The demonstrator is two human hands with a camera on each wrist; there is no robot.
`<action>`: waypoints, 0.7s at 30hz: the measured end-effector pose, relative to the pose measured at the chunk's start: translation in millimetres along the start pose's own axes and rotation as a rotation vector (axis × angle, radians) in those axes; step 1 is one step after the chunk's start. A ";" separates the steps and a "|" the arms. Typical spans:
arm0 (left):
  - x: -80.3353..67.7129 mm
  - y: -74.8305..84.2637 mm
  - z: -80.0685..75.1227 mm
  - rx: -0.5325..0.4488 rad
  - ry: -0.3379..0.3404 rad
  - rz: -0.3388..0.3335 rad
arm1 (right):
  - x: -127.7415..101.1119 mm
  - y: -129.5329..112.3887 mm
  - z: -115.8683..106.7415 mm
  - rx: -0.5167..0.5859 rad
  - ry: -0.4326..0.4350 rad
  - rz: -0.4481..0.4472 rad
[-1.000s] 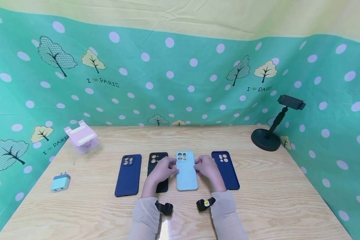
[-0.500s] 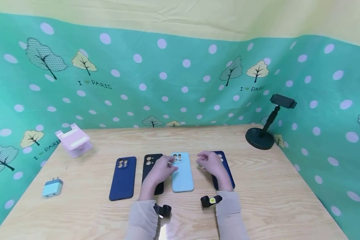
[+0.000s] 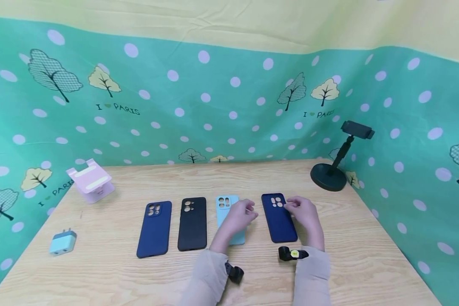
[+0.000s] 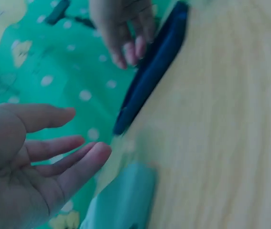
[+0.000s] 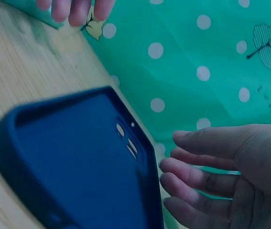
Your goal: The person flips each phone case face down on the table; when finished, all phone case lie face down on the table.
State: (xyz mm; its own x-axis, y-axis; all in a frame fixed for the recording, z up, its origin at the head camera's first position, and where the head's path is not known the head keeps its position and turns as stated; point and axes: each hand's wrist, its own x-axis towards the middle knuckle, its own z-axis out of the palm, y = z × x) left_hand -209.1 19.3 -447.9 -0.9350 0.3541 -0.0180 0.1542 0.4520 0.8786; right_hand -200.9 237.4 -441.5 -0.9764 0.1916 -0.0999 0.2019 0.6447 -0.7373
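Beside the navy case (image 3: 278, 217), both hands (image 3: 240, 216) hover, fingers relaxed

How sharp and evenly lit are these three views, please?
Head view: sharp, soft even light, faint shadows, and the backdrop's top edge bows from wide-angle distortion. Left wrist view: motion-blurred, so the light blue case and table smear. Right wrist view: the navy case looms dark and soft; the right hand is clearer.

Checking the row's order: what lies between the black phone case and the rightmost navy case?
In the head view, the light blue phone case lies between the black phone case and the rightmost navy case, partly covered by the left hand.
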 end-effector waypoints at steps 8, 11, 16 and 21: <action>10.8 4.5 26.1 0.014 0.076 -0.055 | 2.9 10.5 -0.8 -0.013 -0.009 0.076; 12.7 3.7 30.1 0.020 0.071 -0.076 | 3.1 10.4 0.4 -0.006 -0.029 0.106; 14.3 3.0 34.5 -0.018 0.066 -0.103 | 3.0 9.6 2.4 -0.010 -0.028 0.127; 14.9 3.6 36.1 -0.045 0.064 -0.102 | 2.8 8.6 4.5 -0.008 -0.023 0.114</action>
State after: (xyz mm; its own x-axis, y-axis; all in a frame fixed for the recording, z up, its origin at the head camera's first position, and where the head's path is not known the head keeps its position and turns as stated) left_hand -210.9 55.8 -462.2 -0.9639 0.2542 -0.0795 0.0437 0.4456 0.8942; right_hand -202.3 240.1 -451.2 -0.9484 0.2476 -0.1982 0.3126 0.6251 -0.7152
